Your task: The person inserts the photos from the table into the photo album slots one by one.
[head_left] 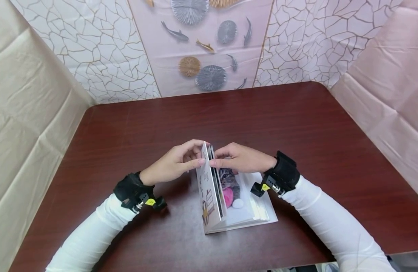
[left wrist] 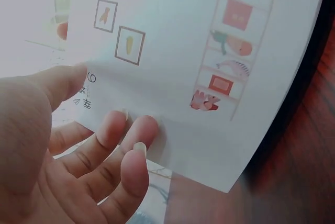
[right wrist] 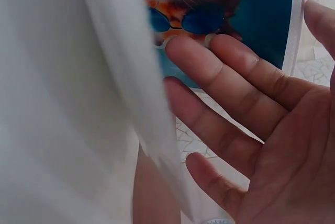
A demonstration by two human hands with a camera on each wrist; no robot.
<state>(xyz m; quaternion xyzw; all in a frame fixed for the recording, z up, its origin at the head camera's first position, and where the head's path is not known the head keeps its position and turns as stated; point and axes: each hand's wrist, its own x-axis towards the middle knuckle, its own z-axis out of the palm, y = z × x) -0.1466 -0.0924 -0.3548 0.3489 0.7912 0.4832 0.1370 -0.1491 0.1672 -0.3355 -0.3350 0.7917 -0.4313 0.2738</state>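
A white photo album (head_left: 251, 223) lies partly open on the table, its cover (head_left: 209, 196) and a few leaves standing upright. Small drawings and lettering mark the cover, also seen in the left wrist view. My left hand (head_left: 173, 160) holds the cover by its upper edge, thumb and fingertips against it. On the inner side, my right hand (head_left: 244, 158) touches the raised leaves. Its fingers (right wrist: 199, 67) extend loosely over a photo (right wrist: 264, 25) of an animal with blue sunglasses, and the thumb meets the leaf's edge. A cat photo (head_left: 229, 187) shows on the lower page.
The album rests near the front of a dark reddish-brown table (head_left: 154, 121). Patterned cloth (head_left: 107, 49) hangs behind it, and plain cloth (head_left: 28, 109) hangs at the sides. Black wrist straps with small cameras sit on both wrists.
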